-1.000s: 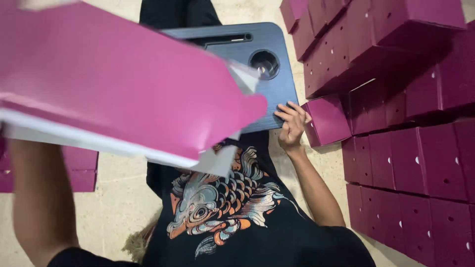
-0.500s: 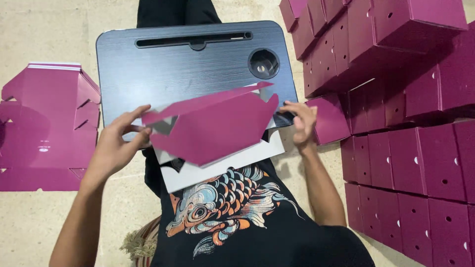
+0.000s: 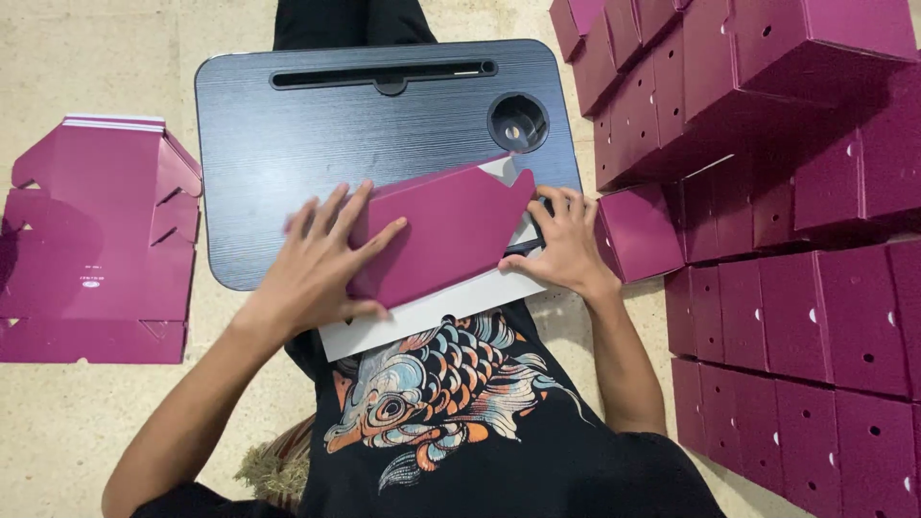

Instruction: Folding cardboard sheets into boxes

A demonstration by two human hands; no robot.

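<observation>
The left hand (image 3: 321, 259) lies with fingers spread flat on the folded magenta cardboard sheet (image 3: 441, 230), pinning it to the dark counter (image 3: 288, 144), while the right hand (image 3: 566, 245), fingers half curled, steadies its right edge, apparently to hold the fold down.

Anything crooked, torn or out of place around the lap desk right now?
Nothing looks damaged. The magenta box blank lies at a slant on the lap desk, its near edge overhanging toward the person, with the left hand pressing it flat and the right hand at its right end. The stack of flat blanks looks tidy.
</observation>
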